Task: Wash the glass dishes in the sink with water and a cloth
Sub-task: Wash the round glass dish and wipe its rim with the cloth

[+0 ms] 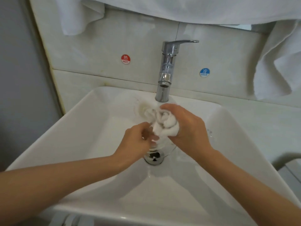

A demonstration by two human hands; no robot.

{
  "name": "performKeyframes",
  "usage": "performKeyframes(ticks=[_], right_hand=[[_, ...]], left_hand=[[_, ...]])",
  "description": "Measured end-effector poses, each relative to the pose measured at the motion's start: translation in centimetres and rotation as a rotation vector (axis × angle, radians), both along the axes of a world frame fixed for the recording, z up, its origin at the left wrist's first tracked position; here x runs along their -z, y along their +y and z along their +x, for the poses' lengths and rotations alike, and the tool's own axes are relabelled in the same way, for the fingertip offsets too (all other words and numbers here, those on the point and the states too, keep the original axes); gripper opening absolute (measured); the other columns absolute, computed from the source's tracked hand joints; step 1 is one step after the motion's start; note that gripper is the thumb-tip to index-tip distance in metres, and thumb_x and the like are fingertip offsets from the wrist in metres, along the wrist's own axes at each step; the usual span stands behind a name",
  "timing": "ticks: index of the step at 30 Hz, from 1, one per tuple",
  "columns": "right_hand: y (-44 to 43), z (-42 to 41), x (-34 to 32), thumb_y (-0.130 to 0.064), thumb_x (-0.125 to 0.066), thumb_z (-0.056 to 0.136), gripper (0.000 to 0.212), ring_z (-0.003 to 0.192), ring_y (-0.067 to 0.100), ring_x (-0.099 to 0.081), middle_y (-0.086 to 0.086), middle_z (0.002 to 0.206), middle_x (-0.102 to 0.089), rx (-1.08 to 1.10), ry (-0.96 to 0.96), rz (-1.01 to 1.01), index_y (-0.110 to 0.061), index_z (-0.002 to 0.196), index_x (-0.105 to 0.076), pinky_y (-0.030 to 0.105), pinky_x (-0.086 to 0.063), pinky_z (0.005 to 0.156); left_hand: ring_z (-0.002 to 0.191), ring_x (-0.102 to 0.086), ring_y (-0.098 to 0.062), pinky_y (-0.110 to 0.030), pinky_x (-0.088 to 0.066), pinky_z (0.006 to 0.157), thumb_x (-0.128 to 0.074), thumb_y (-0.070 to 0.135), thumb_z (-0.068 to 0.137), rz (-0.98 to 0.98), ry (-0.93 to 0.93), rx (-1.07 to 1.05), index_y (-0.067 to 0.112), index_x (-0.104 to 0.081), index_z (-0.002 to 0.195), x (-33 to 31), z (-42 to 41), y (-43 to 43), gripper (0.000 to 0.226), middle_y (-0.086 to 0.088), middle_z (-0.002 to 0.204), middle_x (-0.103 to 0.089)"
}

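We hold the clear glass (163, 145) just above the drain (154, 156), mid-basin in the white sink (81, 128). Our left grip (137, 141) curls round it from 9 o'clock. Our right grip (187, 126) clamps the bunched white cloth (164, 126) at its 12 o'clock, under the chrome tap (166, 70).

A clear glass (164, 146), hard to make out, is at frame centre, just above the drain (154, 156) of the white sink (97, 128). A bunched white cloth (166, 126) touches its upper side.
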State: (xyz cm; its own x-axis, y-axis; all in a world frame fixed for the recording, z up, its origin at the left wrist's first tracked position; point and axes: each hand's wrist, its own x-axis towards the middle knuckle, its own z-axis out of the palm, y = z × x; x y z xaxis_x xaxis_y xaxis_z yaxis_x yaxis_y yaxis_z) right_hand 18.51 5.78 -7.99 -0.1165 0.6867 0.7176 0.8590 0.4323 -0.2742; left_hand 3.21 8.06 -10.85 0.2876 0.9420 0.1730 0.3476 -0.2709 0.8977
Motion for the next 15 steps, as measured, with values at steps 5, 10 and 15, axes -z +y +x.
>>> performKeyframes(ticks=[5,10,15], right_hand=[[0.3,1.3,1.4,-0.014,-0.07,0.079,0.019,0.077,0.013,-0.06,-0.008,0.083,-0.063,0.031,0.897,-0.531,-0.023,0.09,-0.058,0.021,-0.049,0.063],[0.0,1.1,1.1,-0.011,-0.071,0.073,0.034,0.08,0.014,-0.061,-0.009,0.087,-0.064,0.074,0.61,-0.401,-0.024,0.101,-0.057,0.023,-0.049,0.064],[-0.4,0.0,0.3,-0.023,-0.064,0.075,0.039,0.09,0.016,-0.064,-0.006,0.105,-0.066,-0.098,-0.239,0.075,-0.025,0.114,-0.055,0.034,-0.054,0.059]], left_hand=[[0.081,-0.071,-0.008,-0.033,-0.058,0.054,-0.049,0.0,0.093,-0.023,-0.324,0.001,0.016,-0.057,0.089,-0.5,0.0,-0.2,0.019,0.004,0.09,-0.072],[0.079,-0.07,-0.013,-0.024,-0.055,0.051,-0.05,-0.003,0.091,-0.016,-0.153,0.022,0.008,-0.058,0.09,0.2,-0.3,0.3,0.014,-0.001,0.089,-0.071],[0.077,-0.066,-0.028,-0.026,-0.055,0.06,-0.053,0.007,0.085,0.071,0.096,0.071,0.003,-0.059,0.086,0.9,-0.4,0.3,0.006,-0.007,0.079,-0.066]])
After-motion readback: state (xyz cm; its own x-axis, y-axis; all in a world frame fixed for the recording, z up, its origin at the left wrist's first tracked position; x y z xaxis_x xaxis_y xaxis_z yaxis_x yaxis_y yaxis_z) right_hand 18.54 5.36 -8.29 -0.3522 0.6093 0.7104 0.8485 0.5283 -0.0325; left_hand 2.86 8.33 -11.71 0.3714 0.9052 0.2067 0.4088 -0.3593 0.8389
